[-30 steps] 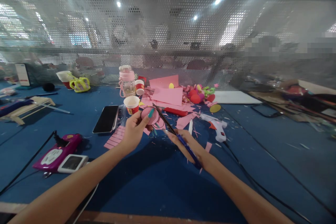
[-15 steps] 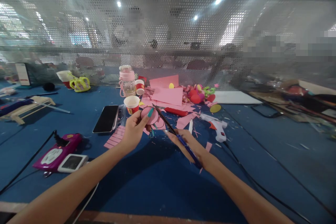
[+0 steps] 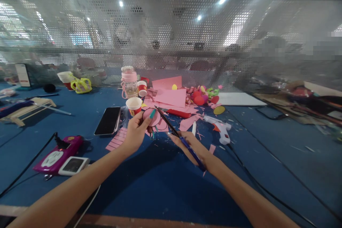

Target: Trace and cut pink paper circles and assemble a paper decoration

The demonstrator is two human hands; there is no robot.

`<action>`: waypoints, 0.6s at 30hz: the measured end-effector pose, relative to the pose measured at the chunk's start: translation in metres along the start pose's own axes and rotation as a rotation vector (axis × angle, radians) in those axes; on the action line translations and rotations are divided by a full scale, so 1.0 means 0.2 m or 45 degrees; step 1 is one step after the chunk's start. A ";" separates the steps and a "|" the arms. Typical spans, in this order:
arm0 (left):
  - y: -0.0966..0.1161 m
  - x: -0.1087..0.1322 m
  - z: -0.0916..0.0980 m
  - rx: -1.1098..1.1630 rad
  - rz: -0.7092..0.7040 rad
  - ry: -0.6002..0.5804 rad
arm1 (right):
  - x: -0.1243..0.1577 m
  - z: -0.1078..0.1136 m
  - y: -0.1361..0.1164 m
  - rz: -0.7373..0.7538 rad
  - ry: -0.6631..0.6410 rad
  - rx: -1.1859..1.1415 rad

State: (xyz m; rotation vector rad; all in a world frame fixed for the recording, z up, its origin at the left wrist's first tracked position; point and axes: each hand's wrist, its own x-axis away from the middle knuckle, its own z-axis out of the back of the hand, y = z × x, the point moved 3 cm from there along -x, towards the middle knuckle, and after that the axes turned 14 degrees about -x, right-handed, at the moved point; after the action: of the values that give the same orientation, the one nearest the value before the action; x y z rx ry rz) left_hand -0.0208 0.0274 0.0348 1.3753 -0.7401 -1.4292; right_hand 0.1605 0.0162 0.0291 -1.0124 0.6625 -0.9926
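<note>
Between the thumb and fingers of my left hand [image 3: 136,131] is a round pink paper disc [image 3: 151,117], held up above the table. My right hand [image 3: 192,146] grips blue-handled scissors [image 3: 184,141], whose dark blades point up and left at the disc's right edge. Whether the blades touch the paper I cannot tell. Behind the hands lie pink paper sheets [image 3: 171,97] and scraps, with a red utility knife [image 3: 179,113] on them. A red and white paper cup [image 3: 134,106] stands just beyond my left hand.
A white glue gun [image 3: 222,131] with a black cord lies right of my right hand. Left are a phone [image 3: 108,121], pink strips [image 3: 116,139] and a purple power strip [image 3: 59,156]. A pink-topped bottle [image 3: 129,82] stands before the perforated metal screen [image 3: 165,32].
Barely anything differs. The pink disc and my left fingers have shifted very slightly left; the scissors stay in nearly the same place.
</note>
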 end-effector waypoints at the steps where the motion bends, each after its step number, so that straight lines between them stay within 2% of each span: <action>1: 0.00 0.00 0.00 0.027 0.010 0.001 | 0.00 0.00 0.00 -0.001 0.005 0.000; 6: -0.02 0.00 -0.03 0.335 0.153 -0.045 | 0.00 0.00 0.01 0.017 0.067 -0.050; 10: -0.02 0.01 -0.07 0.405 0.265 -0.139 | 0.00 -0.01 0.01 0.013 0.072 -0.116; 18: -0.01 -0.01 -0.03 0.292 0.155 -0.035 | 0.00 0.00 -0.01 0.031 0.059 -0.082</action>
State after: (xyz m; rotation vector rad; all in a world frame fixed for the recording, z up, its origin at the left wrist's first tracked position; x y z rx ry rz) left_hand -0.0161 0.0311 0.0324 1.4591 -1.0138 -1.3008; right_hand 0.1595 0.0152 0.0298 -1.0381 0.7471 -0.9812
